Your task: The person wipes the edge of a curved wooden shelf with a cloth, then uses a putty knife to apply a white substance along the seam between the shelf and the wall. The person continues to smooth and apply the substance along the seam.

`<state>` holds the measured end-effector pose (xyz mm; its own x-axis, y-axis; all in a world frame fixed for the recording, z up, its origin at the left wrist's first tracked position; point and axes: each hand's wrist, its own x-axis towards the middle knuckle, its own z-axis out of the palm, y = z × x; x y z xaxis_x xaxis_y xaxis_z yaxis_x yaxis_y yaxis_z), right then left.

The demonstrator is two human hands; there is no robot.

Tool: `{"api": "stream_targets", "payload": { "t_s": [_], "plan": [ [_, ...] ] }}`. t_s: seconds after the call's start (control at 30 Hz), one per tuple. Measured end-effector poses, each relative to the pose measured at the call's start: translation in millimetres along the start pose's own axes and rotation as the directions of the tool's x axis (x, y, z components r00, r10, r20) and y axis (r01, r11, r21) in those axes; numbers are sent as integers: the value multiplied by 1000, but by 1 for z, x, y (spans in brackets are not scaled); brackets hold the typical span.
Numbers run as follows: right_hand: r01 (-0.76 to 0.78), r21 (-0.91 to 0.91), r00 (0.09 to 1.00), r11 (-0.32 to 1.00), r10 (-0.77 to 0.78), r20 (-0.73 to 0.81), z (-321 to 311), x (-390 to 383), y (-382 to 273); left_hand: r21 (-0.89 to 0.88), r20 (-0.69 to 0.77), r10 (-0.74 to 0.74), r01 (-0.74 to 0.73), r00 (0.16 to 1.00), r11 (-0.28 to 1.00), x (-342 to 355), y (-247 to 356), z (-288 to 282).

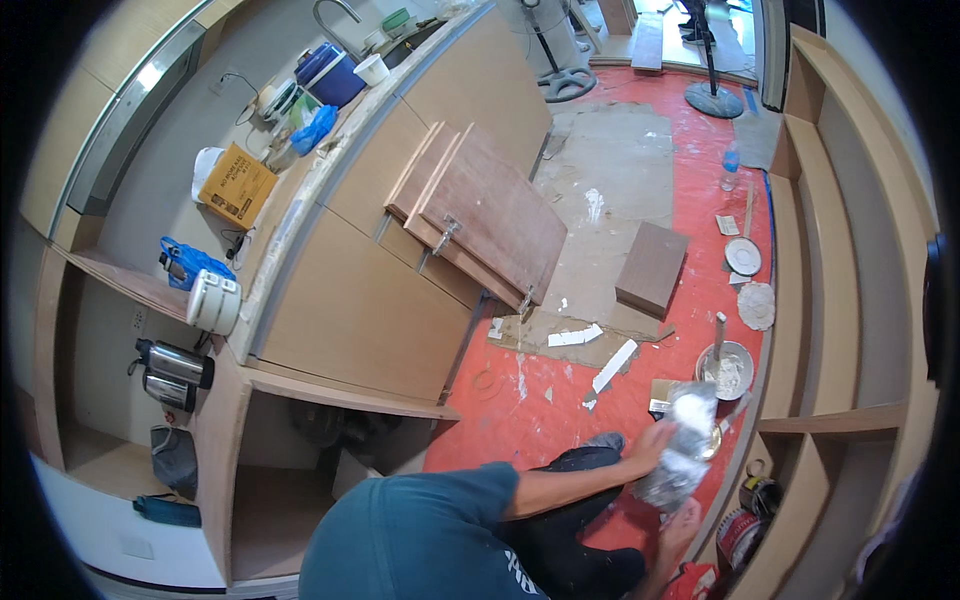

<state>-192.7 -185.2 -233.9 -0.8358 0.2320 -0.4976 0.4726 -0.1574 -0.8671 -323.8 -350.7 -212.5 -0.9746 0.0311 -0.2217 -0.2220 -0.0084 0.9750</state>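
A crinkled clear plastic bag (pixel 668 483) with shiny, silvery highlights is stretched between my hands above the red floor sheet. My left hand (pixel 652 446) grips it along its left side, the arm reaching across in a teal sleeve. Lower down, my right hand (pixel 682 527) pinches the bag's bottom end. Just beyond the bag sits a bowl of white paste or powder (pixel 735 372), with a stick-like tool (pixel 719 340) standing in it. A small brown carton (pixel 661 394) lies beside the bag, partly covered. What the bag contains is too blurred to make out.
Two wooden panels with hinges (pixel 495 215) lean on the cabinet to the left. A brown wooden box (pixel 652 268) and white strips (pixel 614 366) lie on the floor. Open shelving (pixel 830 270) runs along the right. A water bottle (pixel 730 166) and fan stand (pixel 713 100) are farther off.
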Motion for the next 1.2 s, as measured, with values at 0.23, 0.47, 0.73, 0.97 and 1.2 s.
{"api": "stream_targets", "payload": {
  "t_s": [0.23, 0.47, 0.73, 0.97, 1.2],
  "plan": [
    [56, -394, 998, 917, -57, 10, 65, -133, -153, 226, 2, -184, 179, 983, 958, -127, 147, -100],
    [-32, 51, 946, 998, 14, 323, 159, -159, -354, 104, 55, -25, 19, 998, 994, -109, 322, -158],
    [253, -107, 799, 962, -145, 583, 288, -124, -472, 162, -179, 73, -44, 981, 986, -66, 424, -259],
    [215, -22, 662, 976, -130, 738, 366, -132, -473, -357, -683, -186, -102, 706, 928, -77, 457, -307],
    [262, -9, 526, 965, -135, 840, 412, -125, -469, -485, -806, -326, -234, 494, 843, -66, 465, -329]
  ]
}}
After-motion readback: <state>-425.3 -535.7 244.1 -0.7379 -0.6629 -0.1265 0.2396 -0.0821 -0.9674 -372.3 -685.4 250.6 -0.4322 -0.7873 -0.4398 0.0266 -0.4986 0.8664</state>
